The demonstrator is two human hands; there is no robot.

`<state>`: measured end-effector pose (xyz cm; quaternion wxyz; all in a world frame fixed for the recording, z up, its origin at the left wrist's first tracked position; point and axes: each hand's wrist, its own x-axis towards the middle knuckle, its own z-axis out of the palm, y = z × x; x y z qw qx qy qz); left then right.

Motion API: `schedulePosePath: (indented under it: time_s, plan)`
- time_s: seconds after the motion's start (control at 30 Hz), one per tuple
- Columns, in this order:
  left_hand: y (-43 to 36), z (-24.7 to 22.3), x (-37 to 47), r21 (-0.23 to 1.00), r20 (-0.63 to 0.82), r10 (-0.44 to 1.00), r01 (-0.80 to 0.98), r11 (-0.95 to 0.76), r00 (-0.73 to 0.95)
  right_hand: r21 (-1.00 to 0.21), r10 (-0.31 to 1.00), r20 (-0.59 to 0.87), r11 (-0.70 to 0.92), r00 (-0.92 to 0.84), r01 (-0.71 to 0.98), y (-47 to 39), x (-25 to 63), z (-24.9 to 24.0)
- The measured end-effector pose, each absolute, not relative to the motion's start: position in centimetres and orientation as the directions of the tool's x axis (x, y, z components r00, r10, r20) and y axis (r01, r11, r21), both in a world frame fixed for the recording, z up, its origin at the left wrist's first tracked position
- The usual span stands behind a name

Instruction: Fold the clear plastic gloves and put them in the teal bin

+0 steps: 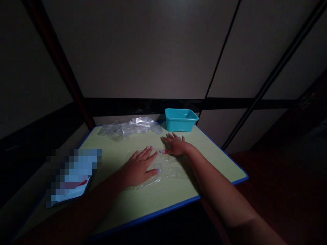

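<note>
A clear plastic bag (168, 170) lies flattened on the pale yellow-green table (143, 204), in front of me. My left hand (139, 167) rests palm down on its left part, fingers spread. Touching the far side of the sheet is my right hand (176, 145), also palm down with its fingers apart. The two hands are close together, their thumbs and fingertips nearly meeting. Neither holds anything. The exact outline of the clear plastic is hard to make out against the tabletop.
Crumpled clear plastic (131, 128) lies along the table's far edge. A turquoise bin (181, 120) stands at the back right. On the left is a light-blue packet (79, 173), partly blurred. Cabinet panels (148, 51) rise directly behind the table.
</note>
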<state>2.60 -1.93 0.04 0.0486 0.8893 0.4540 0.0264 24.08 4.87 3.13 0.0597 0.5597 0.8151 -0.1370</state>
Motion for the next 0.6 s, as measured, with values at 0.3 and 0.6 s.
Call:
schedulePosePath:
  time_s: [0.3, 0.6]
  plan:
    - [-1.99, 0.17, 2.64, 0.123, -0.001, 0.811, 0.805, -0.580, 0.585, -0.161, 0.884, -0.277, 0.344, -0.377, 0.925, 4.80, 24.25, 3.43]
    - [-2.10, 0.18, 2.74, 0.121, 0.054, 0.812, 0.803, -0.584, 0.582, -0.193, 0.888, -0.241, 0.351, -0.392, 0.916, 4.91, 24.36, 3.37]
